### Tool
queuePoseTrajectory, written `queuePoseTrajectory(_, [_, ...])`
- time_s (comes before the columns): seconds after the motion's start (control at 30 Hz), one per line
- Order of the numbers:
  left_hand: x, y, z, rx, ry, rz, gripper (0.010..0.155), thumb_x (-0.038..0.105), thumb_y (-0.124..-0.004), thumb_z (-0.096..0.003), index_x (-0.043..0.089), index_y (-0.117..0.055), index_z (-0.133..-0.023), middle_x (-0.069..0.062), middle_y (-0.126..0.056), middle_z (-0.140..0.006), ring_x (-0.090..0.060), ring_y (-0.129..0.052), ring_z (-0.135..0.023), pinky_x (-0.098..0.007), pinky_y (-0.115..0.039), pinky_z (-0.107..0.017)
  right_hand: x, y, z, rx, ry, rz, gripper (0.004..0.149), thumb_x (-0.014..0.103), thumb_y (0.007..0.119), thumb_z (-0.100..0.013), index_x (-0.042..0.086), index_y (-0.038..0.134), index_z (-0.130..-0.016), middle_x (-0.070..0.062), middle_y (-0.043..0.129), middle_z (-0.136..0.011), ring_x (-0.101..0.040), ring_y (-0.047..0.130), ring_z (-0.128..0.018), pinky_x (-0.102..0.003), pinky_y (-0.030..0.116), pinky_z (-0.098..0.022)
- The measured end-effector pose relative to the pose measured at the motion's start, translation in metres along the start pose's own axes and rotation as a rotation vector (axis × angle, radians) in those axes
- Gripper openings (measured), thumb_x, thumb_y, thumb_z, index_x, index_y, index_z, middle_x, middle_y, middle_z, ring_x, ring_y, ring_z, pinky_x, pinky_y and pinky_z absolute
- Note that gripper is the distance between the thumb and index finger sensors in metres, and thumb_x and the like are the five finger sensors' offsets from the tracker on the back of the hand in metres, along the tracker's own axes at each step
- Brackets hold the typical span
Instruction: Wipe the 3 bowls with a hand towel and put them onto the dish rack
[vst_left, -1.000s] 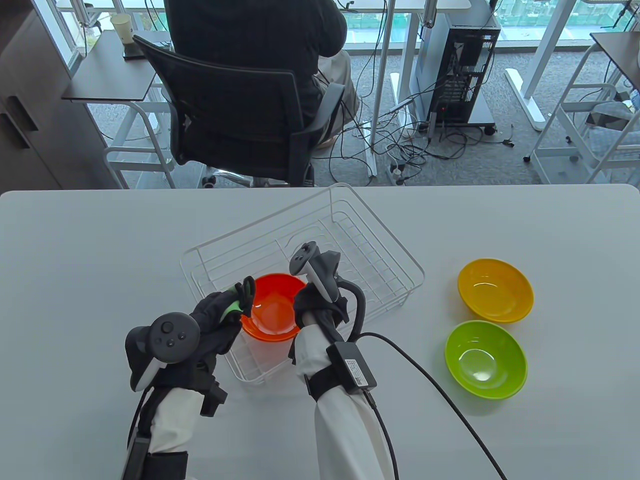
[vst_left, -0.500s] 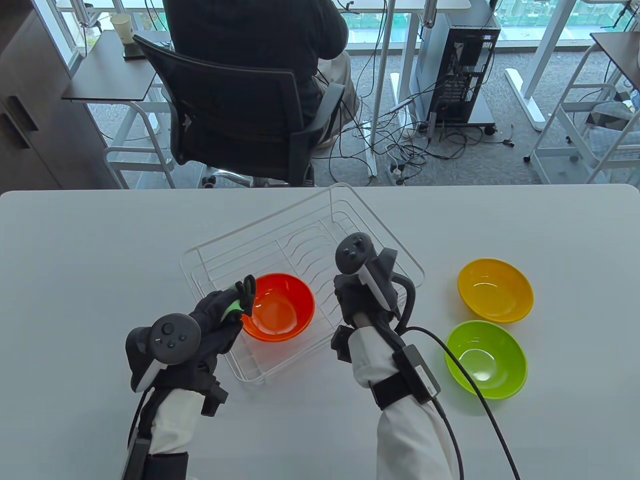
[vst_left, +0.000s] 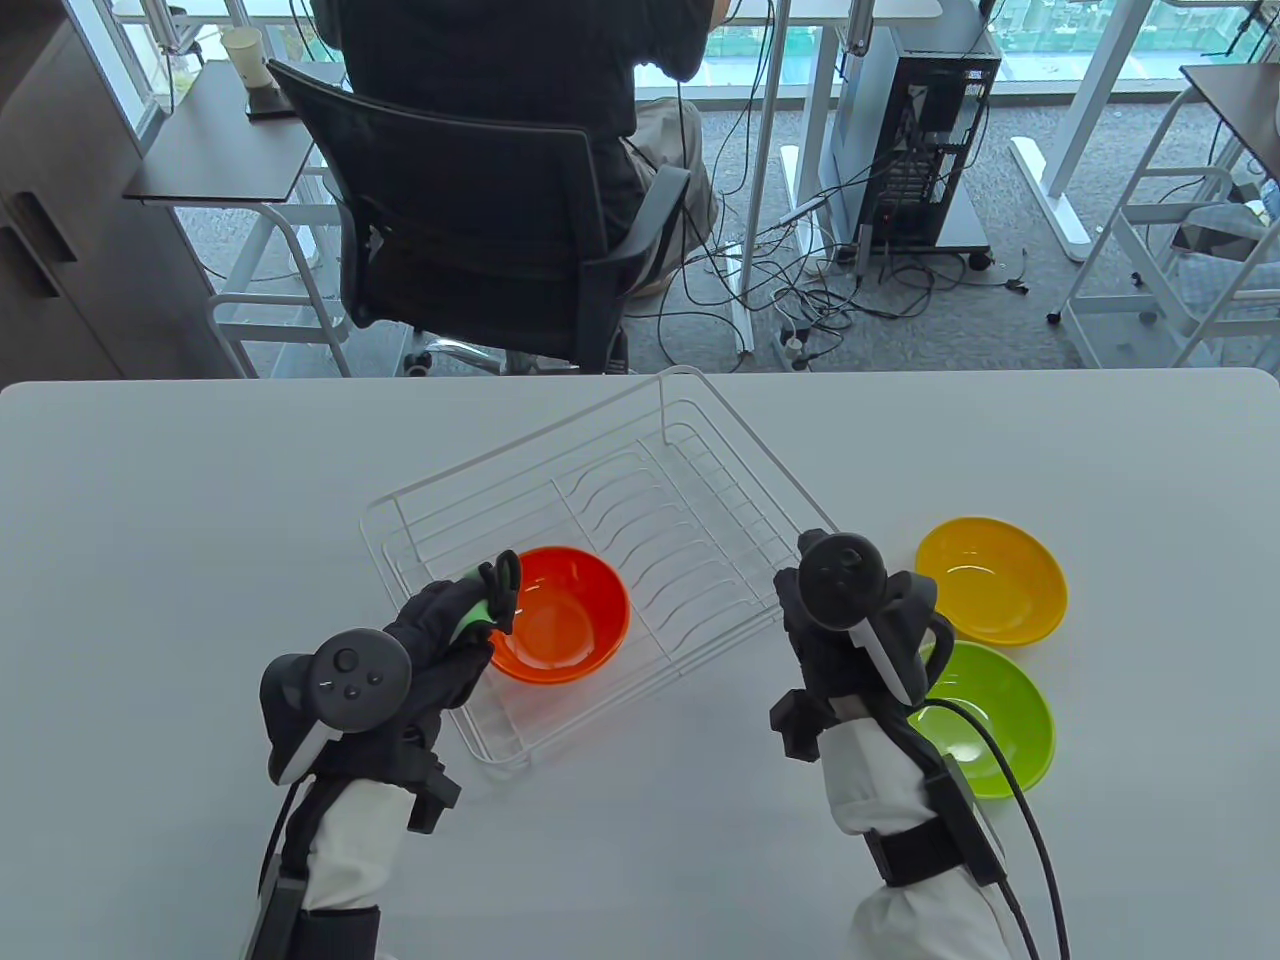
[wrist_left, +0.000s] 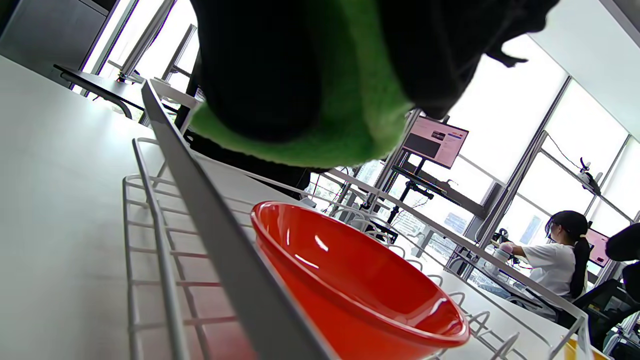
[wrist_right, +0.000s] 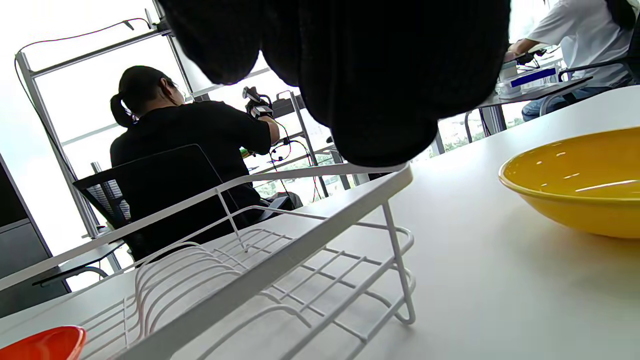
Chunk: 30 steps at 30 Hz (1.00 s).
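Note:
A red bowl (vst_left: 560, 615) (wrist_left: 360, 285) sits upright in the near left part of the white wire dish rack (vst_left: 740, 421) (wrist_left: 210, 215). My left hand (vst_left: 490, 600) stays at the bowl's left rim and grips a bunched green hand towel (vst_left: 472, 612) (wrist_left: 350, 115). My right hand (vst_left: 815, 640) hovers over the table just right of the rack, beside the green bowl (vst_left: 990, 730); its fingers (wrist_right: 350, 75) hang loosely and hold nothing. The yellow bowl (vst_left: 990, 580) (wrist_right: 575, 185) stands behind the green one.
Both loose bowls stand on the white table (vst_left: 200, 520) right of the rack. A cable (vst_left: 1040, 860) trails from my right wrist. Beyond the far edge a person sits in a black office chair (vst_left: 480, 230).
My right hand left the red bowl and moved right, out of the rack, to the green bowl's edge. The red bowl now rests in the rack. My left hand barely moved.

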<state>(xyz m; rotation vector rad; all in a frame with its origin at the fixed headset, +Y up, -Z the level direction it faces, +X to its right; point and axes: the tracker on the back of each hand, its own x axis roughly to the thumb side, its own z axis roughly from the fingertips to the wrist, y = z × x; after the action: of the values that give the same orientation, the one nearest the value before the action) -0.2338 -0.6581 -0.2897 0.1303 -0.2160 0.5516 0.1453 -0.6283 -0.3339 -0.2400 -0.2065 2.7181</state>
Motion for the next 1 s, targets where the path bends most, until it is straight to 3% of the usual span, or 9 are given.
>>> queuePoseTrajectory(0.3, [0.002,-0.002,0.0,-0.005,-0.01,-0.019,0.059,0.03,-0.083,-0.052,0.019,-0.068,-0.108,-0.029,-0.074,-0.107,-0.048,-0.089,-0.085,-0.034,-0.094,-0.042,-0.04,-0.009,-0.005,-0.028,0.11,0.028,0.057,0.03,0.083,-0.046,0.005,0.073,-0.097,-0.021,0.086,-0.082,-0.035,0.102,-0.062,-0.048,0.084,-0.046])
queuePoseTrajectory(0.6, [0.002,-0.003,0.0,-0.006,-0.008,-0.019,0.059,0.03,-0.083,-0.052,0.019,-0.068,-0.108,-0.03,-0.074,-0.108,-0.049,-0.088,-0.085,-0.034,-0.094,-0.042,-0.098,-0.005,-0.017,0.015,0.323,0.055,0.058,0.029,0.083,-0.046,0.006,0.072,-0.098,-0.022,0.083,-0.086,-0.039,0.097,-0.07,-0.053,0.079,-0.054])
queuePoseTrajectory(0.8, [0.002,-0.003,0.0,-0.01,-0.009,-0.021,0.059,0.03,-0.083,-0.0521,0.019,-0.068,-0.108,-0.03,-0.074,-0.107,-0.049,-0.088,-0.085,-0.034,-0.094,-0.042,-0.131,-0.002,-0.018,0.008,0.45,0.187,0.062,0.03,0.085,-0.045,0.005,0.069,-0.099,-0.024,0.076,-0.093,-0.046,0.087,-0.082,-0.059,0.069,-0.062])
queuePoseTrajectory(1.0, [0.002,-0.003,0.0,-0.015,-0.004,-0.027,0.059,0.03,-0.082,-0.0521,0.019,-0.068,-0.108,-0.03,-0.074,-0.108,-0.049,-0.088,-0.085,-0.034,-0.094,-0.042,-0.154,0.005,-0.019,0.077,0.55,0.339,0.072,0.031,0.086,-0.044,0.004,0.06,-0.104,-0.027,0.065,-0.101,-0.051,0.074,-0.092,-0.063,0.06,-0.067])
